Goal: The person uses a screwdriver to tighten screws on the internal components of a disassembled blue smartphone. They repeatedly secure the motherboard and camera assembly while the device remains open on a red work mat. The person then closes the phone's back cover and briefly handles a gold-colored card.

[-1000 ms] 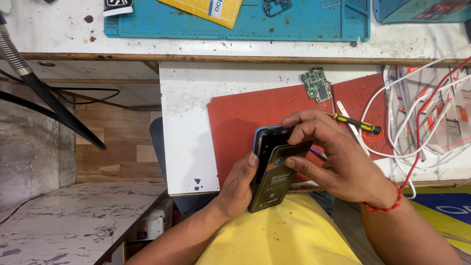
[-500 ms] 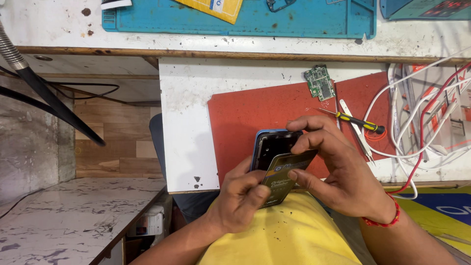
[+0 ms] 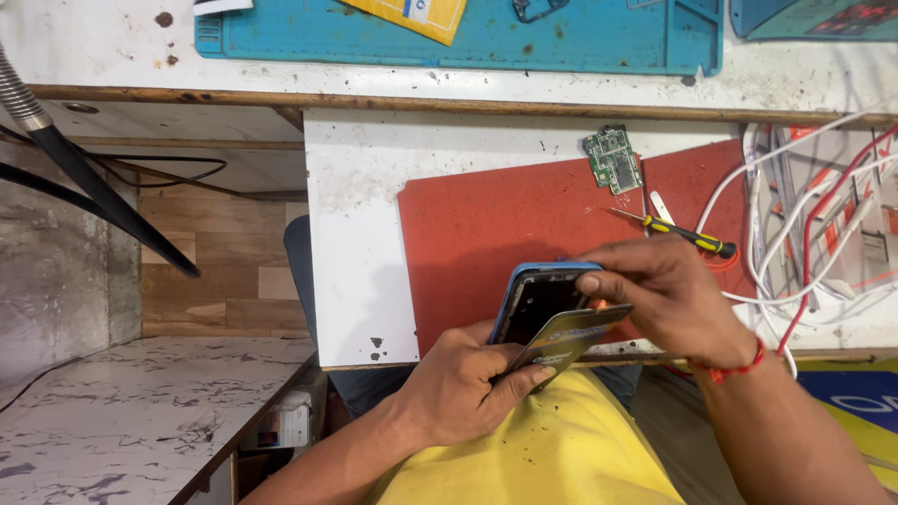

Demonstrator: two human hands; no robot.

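Observation:
A blue-framed phone body (image 3: 538,299) sits in my left hand (image 3: 463,383), held over the near edge of a red mat (image 3: 486,224). A dark flat panel (image 3: 566,339) is lifted off the phone and lies tilted across it, my left fingers under its lower end. My right hand (image 3: 659,295) pinches the panel's upper edge at the phone's top right corner. Both hands hover above my yellow shirt.
A green circuit board (image 3: 613,159) and a yellow-and-black screwdriver (image 3: 687,236) lie on the red mat. White and red cables (image 3: 795,234) are tangled at right. A teal work mat (image 3: 468,37) lies on the far bench, a black lamp arm (image 3: 84,187) at left.
The dark panel has swung from lying along the phone to tilting flat across it. My right hand has shifted right and up; the phone's open inside now shows.

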